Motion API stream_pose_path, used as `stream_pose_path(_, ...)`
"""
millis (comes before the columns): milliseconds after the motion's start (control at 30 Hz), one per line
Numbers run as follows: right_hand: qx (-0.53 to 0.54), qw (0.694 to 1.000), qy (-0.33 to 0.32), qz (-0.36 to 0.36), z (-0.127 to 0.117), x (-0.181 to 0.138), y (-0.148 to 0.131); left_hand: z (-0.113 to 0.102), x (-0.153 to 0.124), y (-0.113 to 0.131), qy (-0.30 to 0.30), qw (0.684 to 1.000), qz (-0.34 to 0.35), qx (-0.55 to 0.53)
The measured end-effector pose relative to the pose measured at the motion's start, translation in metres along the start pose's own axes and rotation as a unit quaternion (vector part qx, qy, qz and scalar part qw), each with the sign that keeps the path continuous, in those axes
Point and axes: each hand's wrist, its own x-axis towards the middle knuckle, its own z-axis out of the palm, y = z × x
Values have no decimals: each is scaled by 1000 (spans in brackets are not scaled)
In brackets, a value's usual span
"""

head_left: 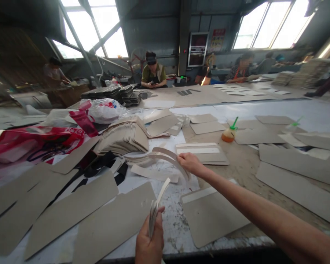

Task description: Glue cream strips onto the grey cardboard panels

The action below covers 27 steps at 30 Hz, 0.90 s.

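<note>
My left hand [150, 234] is closed round a small bundle of pale strips [153, 216], one of which sticks up above the rest. Farther forward, my right hand [189, 163] pinches the end of a long, curved grey-beige strip [169, 152]. That strip arches over a pile of similar strips [139, 160]. A flat beige panel with a white band [214, 212] lies below my right forearm. Just beyond the hand rests a smaller stack of panels with white bands [202, 156]. One loose pale strip [154, 173] lies between my hands.
Several large beige panels [121, 223] cover the left of the table, others [299, 165] the right. A bottle of orange liquid with a green spout [229, 134] stands behind. A stack of curved panels [123, 135] and plastic bags [101, 110] lie back left. People work beyond.
</note>
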Motion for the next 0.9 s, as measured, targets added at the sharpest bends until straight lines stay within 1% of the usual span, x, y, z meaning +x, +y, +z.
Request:
stream_pose_path(100,-8,998,57,-21,-16,-18,-1,8,-5,17,-10,991,-75,-113)
stream_pose_path(167,-18,995,76,-64,-27,-41,-1,11,-10,32,-30,975,-87,-202)
stream_pose_path(233,-47,982,83,-165,-34,-71,3,13,-15,43,-60,956,-83,-277)
stream_pose_path(300,-79,946,94,-299,-36,-105,11,13,-20,50,-61,943,-114,-306)
stream_pose_path(333,-87,927,98,-353,-35,-123,17,14,-23,50,-54,944,-139,-295)
stream_pose_path(367,-85,914,98,-386,-33,-141,23,15,-26,49,-51,947,-163,-271)
stream_pose_path(400,-73,911,93,-395,-30,-158,29,16,-30,47,-55,952,-183,-239)
stream_pose_path(433,-52,919,80,-383,-28,-175,35,18,-34,43,-64,957,-196,-202)
stream_pose_path(467,-22,934,59,-352,-26,-190,40,20,-38,39,-78,962,-202,-168)
stream_pose_path(533,60,965,-11,-257,-26,-215,47,24,-46,30,-103,968,-203,-109)
stream_pose_path(567,106,972,-53,-205,-29,-224,48,27,-49,26,-108,970,-205,-80)
stream_pose_path(633,184,968,-130,-113,-37,-235,45,33,-54,21,-117,972,-202,-25)
stream_pose_path(700,221,956,-184,-50,-47,-237,40,41,-56,19,-132,975,-176,27)
stream_pose_path(733,221,953,-205,-31,-51,-235,37,45,-57,18,-142,977,-147,52)
stream_pose_path(800,190,953,-237,-13,-58,-228,34,52,-58,14,-162,980,-56,98)
stream_pose_path(867,143,957,-253,-16,-63,-218,34,52,-57,7,-156,971,76,162)
stream_pose_path(900,120,960,-254,-20,-65,-211,36,50,-57,2,-137,956,155,209)
